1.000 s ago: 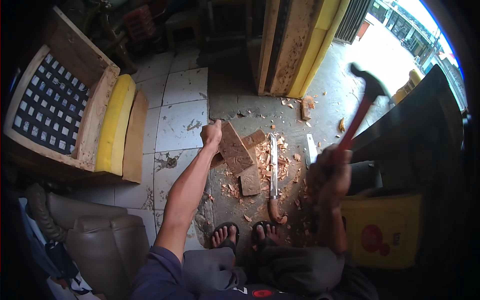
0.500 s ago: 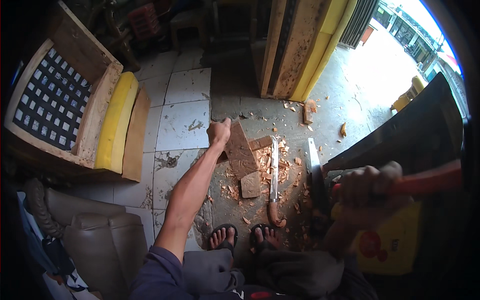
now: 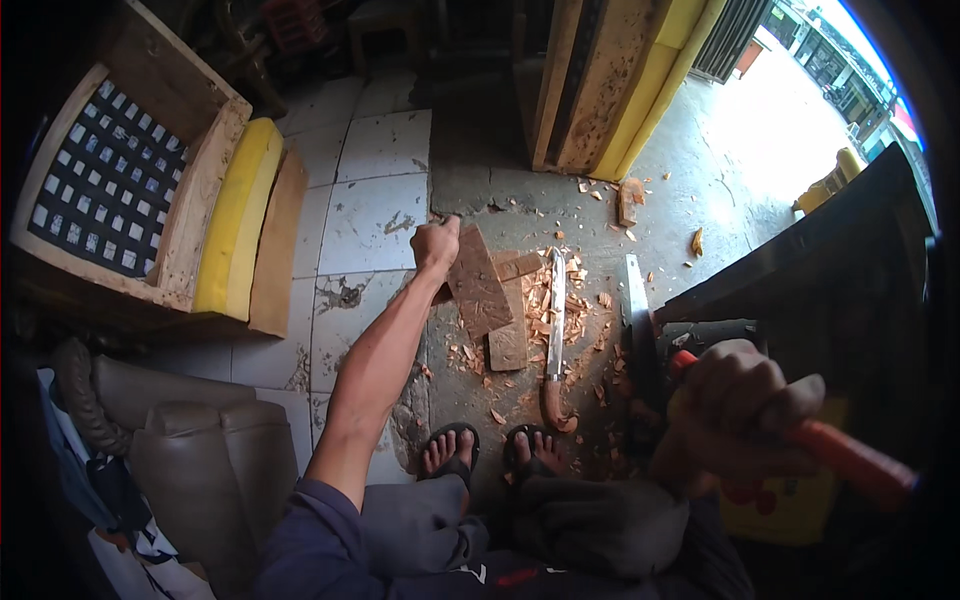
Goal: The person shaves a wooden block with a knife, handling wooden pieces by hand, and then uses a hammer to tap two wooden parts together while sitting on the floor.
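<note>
My left hand (image 3: 436,247) is closed on the far left edge of a flat brown wooden board (image 3: 480,285). The board lies tilted over another wood piece (image 3: 508,345) on the floor. My right hand (image 3: 738,400), raised at the right, is wrapped around a red tool handle (image 3: 855,465); the tool's working end cannot be made out. Just right of the boards lies a machete (image 3: 557,315) with a curved wooden grip. A handsaw (image 3: 640,310) is on the floor farther right, its handle in shadow.
Wood chips (image 3: 575,300) litter the floor around the boards. A wooden seat frame with black webbing (image 3: 110,180) and yellow foam (image 3: 238,220) stands left, above a brown cushioned seat (image 3: 210,450). Another wood-and-yellow frame (image 3: 620,90) rises ahead. A dark panel (image 3: 800,250) leans right.
My right hand has come lower, and the red handle now slopes down to the right instead of lying nearly level. My left hand keeps its hold on the board; the view has shifted slightly.
</note>
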Tool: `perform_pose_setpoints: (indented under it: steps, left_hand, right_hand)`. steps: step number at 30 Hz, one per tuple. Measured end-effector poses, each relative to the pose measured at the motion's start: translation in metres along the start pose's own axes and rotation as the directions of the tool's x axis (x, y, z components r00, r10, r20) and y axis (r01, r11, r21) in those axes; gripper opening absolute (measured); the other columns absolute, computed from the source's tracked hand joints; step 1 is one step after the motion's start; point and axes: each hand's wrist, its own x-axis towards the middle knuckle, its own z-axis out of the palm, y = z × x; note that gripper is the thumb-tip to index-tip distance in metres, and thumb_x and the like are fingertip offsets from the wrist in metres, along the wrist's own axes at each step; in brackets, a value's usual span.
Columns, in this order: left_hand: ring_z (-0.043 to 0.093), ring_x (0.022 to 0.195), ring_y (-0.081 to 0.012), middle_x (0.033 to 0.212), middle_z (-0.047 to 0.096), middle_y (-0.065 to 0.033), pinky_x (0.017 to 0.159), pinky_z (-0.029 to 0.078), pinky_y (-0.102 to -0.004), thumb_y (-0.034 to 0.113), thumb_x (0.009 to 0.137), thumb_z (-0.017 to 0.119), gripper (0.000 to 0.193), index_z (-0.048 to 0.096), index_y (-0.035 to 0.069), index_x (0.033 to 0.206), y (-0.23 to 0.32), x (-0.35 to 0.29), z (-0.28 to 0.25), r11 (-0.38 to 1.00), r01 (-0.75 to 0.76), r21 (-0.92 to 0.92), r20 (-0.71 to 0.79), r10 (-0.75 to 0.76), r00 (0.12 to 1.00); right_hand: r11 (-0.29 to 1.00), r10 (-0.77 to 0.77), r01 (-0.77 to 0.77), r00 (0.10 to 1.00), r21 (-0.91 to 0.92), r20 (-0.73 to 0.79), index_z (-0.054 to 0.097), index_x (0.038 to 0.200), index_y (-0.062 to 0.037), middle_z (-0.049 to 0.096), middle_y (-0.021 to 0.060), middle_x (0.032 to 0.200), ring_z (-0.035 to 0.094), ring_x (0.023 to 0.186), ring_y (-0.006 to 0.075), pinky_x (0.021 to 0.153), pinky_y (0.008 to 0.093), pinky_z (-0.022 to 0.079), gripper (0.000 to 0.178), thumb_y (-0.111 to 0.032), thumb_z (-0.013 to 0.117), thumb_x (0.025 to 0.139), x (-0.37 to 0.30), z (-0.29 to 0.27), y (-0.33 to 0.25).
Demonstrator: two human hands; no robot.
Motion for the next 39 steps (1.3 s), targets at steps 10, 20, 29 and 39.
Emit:
perform_pose_setpoints:
  steps: [10,20,29,39]
  left_hand:
    - [0.059,0.074,-0.0198,0.077,0.065,-0.0101,0.064,0.047,-0.0438,0.038,0.09,0.064,0.046,0.064,-0.007,0.082,-0.087,0.014,-0.004,0.794,0.221,-0.566,0.176,-0.146,0.974]
    - [0.071,0.081,-0.044,0.08,0.071,-0.0277,0.073,0.054,-0.0517,0.061,0.099,0.044,0.072,0.074,-0.003,0.085,-0.093,-0.02,0.032,0.92,-0.244,0.308,0.081,0.23,0.97]
    - [0.071,0.085,-0.0494,0.084,0.071,-0.0308,0.078,0.058,-0.0529,0.052,0.104,0.03,0.075,0.075,-0.004,0.082,-0.078,0.002,-0.001,0.848,-0.264,0.46,0.139,0.225,0.964]
    - [0.068,0.103,-0.051,0.106,0.067,-0.0386,0.095,0.056,-0.0522,0.045,0.104,0.028,0.071,0.074,-0.008,0.097,0.053,-0.041,0.021,0.955,-0.151,0.256,0.287,0.074,0.955]
  right_hand:
    - [0.731,0.403,-0.507,0.861,-0.457,-0.31,0.052,0.076,-0.0073,0.044,-0.0028,0.063,0.044,0.058,0.0091,0.053,0.0307,0.035,0.052,-0.044,0.039,0.11,-0.019,-0.054,0.074]
    - [0.409,0.535,-0.672,0.725,-0.618,-0.434,0.058,0.097,-0.0026,0.058,0.0103,0.07,0.057,0.068,0.0165,0.063,0.038,0.046,0.043,-0.042,0.044,0.108,-0.062,-0.041,0.087]
    - [0.683,0.196,-0.199,0.977,-0.703,-0.085,0.06,0.1,0.0001,0.056,0.0011,0.063,0.048,0.048,0.0104,0.046,0.0273,0.04,0.03,-0.025,0.047,0.107,0.014,0.042,-0.03]
    - [-0.014,0.369,-0.194,0.911,-0.981,-0.186,0.055,0.086,-0.0074,0.058,0.0056,0.066,0.058,0.057,0.0225,0.054,0.0415,0.045,0.038,-0.038,0.047,0.108,-0.041,-0.1,0.1]
